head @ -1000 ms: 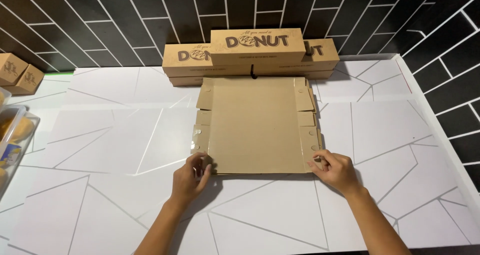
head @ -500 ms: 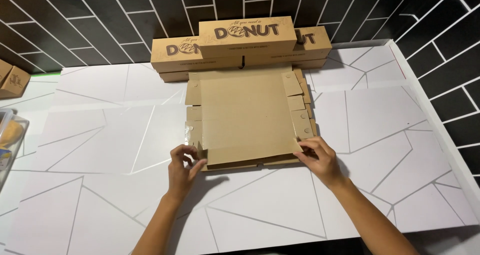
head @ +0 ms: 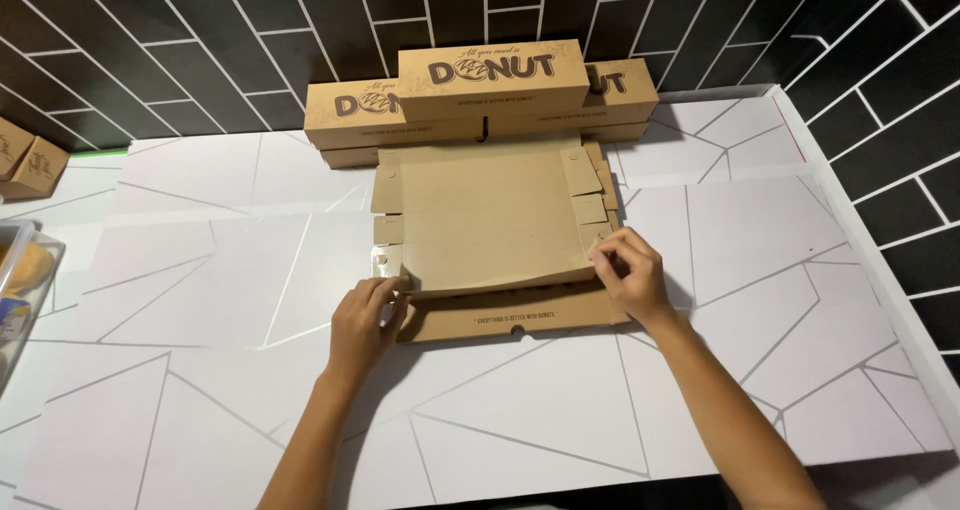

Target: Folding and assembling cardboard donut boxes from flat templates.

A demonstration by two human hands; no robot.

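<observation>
Far left: a clear plastic tub (head: 18, 290) at the worktop (head: 780, 300) edge, two small brown cartons (head: 28, 160) behind it. Both well apart from my work, no snag there.

My left hand (head: 365, 320) pinches the near left corner of the flat cardboard box blank (head: 490, 220), fingers curled under the lifted panel, thumb on top. The blank lies in the middle of the white worktop, its near panel raised off the printed front flap below. Risk here, as I judge it: the small side tabs at the left edge are loose and could bend the wrong way or crease if I fold unevenly.

My right hand (head: 625, 275) grips the near right corner the same way. If one hand leads, the panel may twist and crease off its fold line.

Behind: stacked finished boxes (head: 480, 95) against the black tile wall, touching the blank's far edge. Pushing forward could shove that stack.
</observation>
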